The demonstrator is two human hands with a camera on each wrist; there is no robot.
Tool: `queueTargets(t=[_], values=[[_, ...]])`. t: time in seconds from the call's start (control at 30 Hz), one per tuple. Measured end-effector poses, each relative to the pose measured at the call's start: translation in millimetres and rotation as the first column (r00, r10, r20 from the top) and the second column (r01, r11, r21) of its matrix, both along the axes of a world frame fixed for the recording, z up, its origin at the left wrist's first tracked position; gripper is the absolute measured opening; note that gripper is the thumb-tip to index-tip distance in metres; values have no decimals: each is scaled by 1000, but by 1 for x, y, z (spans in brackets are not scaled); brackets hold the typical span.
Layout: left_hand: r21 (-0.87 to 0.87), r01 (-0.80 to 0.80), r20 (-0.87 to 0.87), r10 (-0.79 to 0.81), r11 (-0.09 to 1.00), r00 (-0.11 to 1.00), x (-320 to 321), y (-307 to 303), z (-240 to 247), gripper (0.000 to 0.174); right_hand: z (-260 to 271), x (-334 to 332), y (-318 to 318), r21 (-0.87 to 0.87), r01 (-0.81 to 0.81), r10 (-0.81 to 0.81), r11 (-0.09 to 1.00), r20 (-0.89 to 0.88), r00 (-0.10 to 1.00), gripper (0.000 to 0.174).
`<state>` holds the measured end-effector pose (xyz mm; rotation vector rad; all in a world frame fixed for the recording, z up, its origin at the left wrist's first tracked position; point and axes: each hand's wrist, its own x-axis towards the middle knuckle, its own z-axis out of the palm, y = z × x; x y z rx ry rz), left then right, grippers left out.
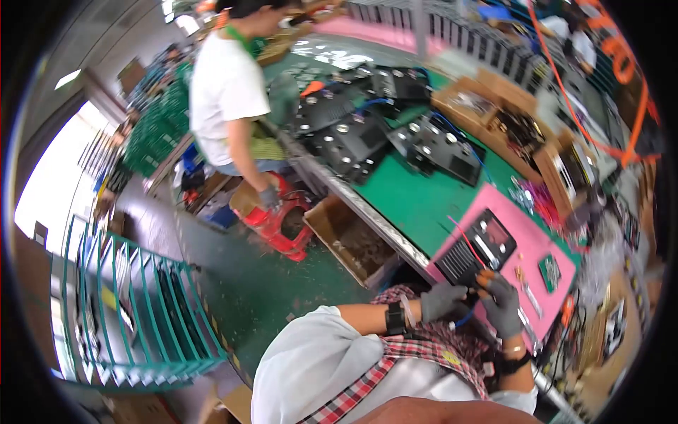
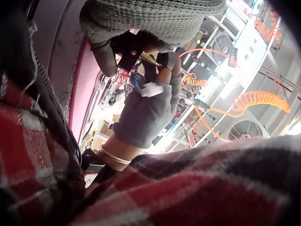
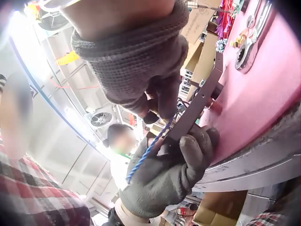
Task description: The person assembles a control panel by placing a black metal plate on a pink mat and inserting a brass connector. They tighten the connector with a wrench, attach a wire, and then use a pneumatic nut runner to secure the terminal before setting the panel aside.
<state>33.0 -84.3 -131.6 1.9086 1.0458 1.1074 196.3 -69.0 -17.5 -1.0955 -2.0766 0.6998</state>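
My gloved left hand point(image 1: 445, 302) grips a narrow black metal plate point(image 3: 193, 110) with small holes along it, held just off the table's front edge. The thumb and fingers wrap over its lower end in the right wrist view. My right hand point(image 1: 500, 305), in a grey glove with bare fingertips, meets the plate from the other side. In the left wrist view its fingertips pinch a brass threaded fitting point(image 2: 149, 58) at the plate. A twisted blue cable point(image 3: 149, 154) hangs from there, with a white connector point(image 2: 151, 89) beside the right palm.
On the pink mat point(image 1: 452, 212) lie a black vented housing point(image 1: 480, 247), a green circuit board point(image 1: 549, 273) and wrenches point(image 3: 251, 40). More black housings point(image 1: 353, 145) are piled on the green table. Cardboard boxes point(image 1: 494, 127) line the far side. Another person point(image 1: 229, 99) stands left, by a red stool point(image 1: 279, 226).
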Motion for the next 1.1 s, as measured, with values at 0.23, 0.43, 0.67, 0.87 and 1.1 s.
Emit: queueTargets(t=[0.23,0.43,0.67,0.87,1.1], values=[[-86,-2,-37,-1,996,999,3,0,-2,16,-20,16,-1,-213,-7,-9,977,-78,997,26],[34,16,43,-17,999,999,4,2,-7,18,-16,16,-3,65,-74,69,995,70,995,26],[-566,718,811,429,405,397,10,10,-9,20,-21,12,-8,206,-71,-1,976,330,944,28],[-536,404,639,44,741,768,4,1,9,23,-14,7,-9,247,-116,-10,962,457,890,29],[-467,330,523,-44,820,851,2,0,13,19,-7,9,-8,273,-188,17,943,526,850,27]])
